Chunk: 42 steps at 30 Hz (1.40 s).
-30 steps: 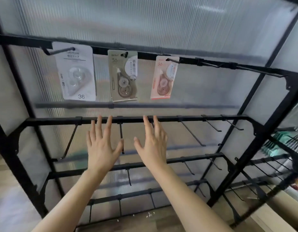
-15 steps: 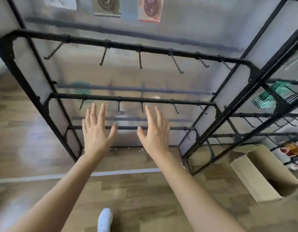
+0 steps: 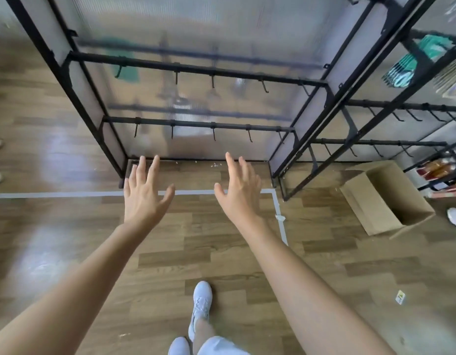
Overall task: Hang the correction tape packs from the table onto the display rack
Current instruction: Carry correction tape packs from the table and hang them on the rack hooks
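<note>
Black metal display rack (image 3: 196, 70) stood at the far side of a wood-plank floor (image 3: 170, 252), backed by a cloudy ribbed plastic panel (image 3: 196, 26). 2 of its cross bars were in view, each with a row of short hooks (image 3: 213, 82).

Left hand (image 3: 142, 198): held out, back of the hand up, fingers straight and spread, holding nothing. It showed in front of the rack's near left foot.

Right hand (image 3: 241, 196): same pose, fingers straight and slightly fanned, thumb out to the left, holding nothing. It was just right of the left hand, the 2 apart.

A white tape line (image 3: 55, 194) ran left to right on the floor under both hands, then turned toward the near side at the right.

Correction tape packs: could not tell where they were from this view.

A second rack (image 3: 401, 106) stood at the right, with green packets (image 3: 403, 70) hanging high on it. An open cardboard box (image 3: 367, 206) lay on its side near its base. 1 white shoe (image 3: 201, 301) was on the near floor, between the forearms.
</note>
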### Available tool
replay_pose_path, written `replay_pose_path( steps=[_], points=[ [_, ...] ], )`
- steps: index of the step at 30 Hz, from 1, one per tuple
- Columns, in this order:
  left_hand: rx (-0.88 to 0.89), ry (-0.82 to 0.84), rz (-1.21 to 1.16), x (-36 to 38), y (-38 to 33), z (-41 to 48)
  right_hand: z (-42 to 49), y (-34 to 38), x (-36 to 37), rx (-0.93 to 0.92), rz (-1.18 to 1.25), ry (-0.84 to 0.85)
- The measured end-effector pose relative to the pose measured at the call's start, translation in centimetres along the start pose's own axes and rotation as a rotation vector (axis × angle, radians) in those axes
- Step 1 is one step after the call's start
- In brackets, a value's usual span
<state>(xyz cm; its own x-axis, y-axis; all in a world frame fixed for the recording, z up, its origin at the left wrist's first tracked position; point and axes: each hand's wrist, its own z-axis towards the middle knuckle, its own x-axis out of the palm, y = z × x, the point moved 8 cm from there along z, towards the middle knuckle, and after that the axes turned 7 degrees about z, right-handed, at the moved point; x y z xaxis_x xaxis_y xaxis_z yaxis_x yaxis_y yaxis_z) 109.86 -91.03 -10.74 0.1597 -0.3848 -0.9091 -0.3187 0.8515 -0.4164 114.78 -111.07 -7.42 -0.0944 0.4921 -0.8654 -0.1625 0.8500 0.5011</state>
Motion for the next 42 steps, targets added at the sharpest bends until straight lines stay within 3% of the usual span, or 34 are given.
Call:
replay_pose_path(
  steps=[9, 26, 42],
  points=[
    [-0.096, 0.104, 0.043, 2.0, 4.7, -14.8, -13.4, -0.9, 4.1, -0.004, -0.068, 0.179],
    [-0.582, 0.011, 0.005, 2.1, 12.7, -42.6, -32.6, 5.2, 11.5, -0.4, -0.098, 0.527],
    [-0.946, -0.169, -0.022, -10.5, 31.9, -70.4, -59.6, 25.8, 22.5, -0.727, -0.104, 0.721]
  ],
)
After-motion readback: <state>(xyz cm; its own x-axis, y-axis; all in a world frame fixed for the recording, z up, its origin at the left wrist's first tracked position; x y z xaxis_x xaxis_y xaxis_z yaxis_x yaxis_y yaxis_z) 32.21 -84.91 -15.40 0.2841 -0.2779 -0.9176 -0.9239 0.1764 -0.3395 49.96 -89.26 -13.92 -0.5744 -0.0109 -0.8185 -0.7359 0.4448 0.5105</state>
